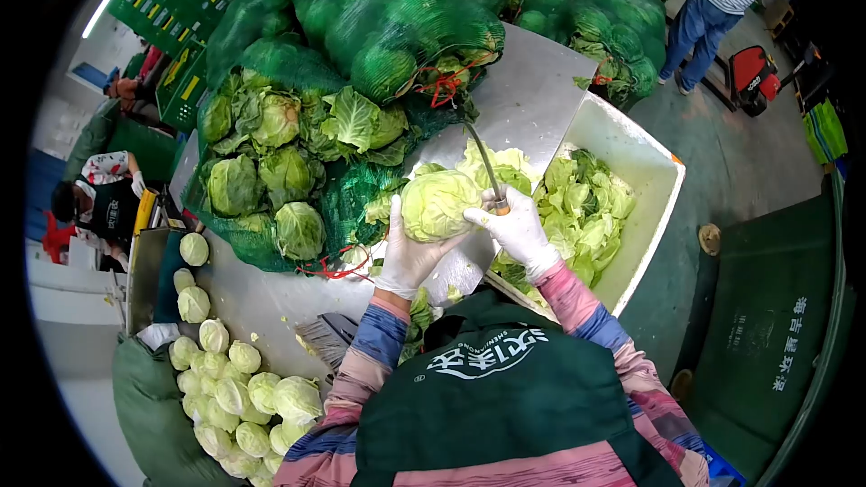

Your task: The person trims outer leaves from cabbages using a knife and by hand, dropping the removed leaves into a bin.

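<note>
Clasps a cabbage (438,206) above the metal bench (546,59) in the left hand (410,252), clamps a knife (489,169) in the right hand (521,233), near a bin (656,194) of loose leaves (582,216). Looks to be trimming; next, probably calls for turning the cabbage steadily with the knife kept outward.

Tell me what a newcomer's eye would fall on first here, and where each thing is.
Probably the pale cabbage mid-view, held in the gloved left hand, with a knife in the gloved right hand beside it. Next, the bulging green mesh sack at the top and the heap of pale cabbages at lower left. Right of the hands, a white bin holds loose leaves.
</note>
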`<act>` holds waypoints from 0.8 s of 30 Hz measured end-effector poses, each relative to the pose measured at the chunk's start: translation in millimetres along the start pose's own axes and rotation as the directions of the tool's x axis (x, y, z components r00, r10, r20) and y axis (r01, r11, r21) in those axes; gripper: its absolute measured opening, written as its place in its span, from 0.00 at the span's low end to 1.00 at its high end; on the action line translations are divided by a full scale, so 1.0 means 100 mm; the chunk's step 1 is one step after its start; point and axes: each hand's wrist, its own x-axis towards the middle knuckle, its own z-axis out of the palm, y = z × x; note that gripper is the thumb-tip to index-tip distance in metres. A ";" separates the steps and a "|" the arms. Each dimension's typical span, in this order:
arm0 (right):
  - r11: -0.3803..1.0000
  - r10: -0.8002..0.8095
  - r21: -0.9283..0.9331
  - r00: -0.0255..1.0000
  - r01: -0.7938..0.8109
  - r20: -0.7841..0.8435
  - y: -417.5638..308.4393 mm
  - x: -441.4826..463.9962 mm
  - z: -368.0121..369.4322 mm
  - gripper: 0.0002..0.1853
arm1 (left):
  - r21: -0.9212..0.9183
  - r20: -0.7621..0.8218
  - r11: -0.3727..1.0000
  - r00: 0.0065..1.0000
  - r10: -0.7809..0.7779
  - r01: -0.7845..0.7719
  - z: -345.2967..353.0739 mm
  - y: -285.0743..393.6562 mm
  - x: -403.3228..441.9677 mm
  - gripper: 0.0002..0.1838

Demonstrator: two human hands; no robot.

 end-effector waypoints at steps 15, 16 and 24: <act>0.758 -0.460 -0.473 0.882 0.449 0.100 -0.10 -0.08 -0.06 0.25 | 0.063 -0.046 0.998 0.999 -0.018 0.021 0.00 -0.16 -0.03 0.42; 0.771 -0.434 -0.472 0.895 0.427 0.101 -0.10 -0.06 -0.05 0.24 | 0.020 -0.088 0.999 0.996 -0.024 0.025 0.01 -0.17 -0.05 0.40; 0.873 -0.395 -0.200 0.886 0.444 0.244 0.13 0.02 -0.08 0.20 | 0.072 -0.221 0.995 0.972 0.081 -0.067 -0.06 -0.27 -0.10 0.42</act>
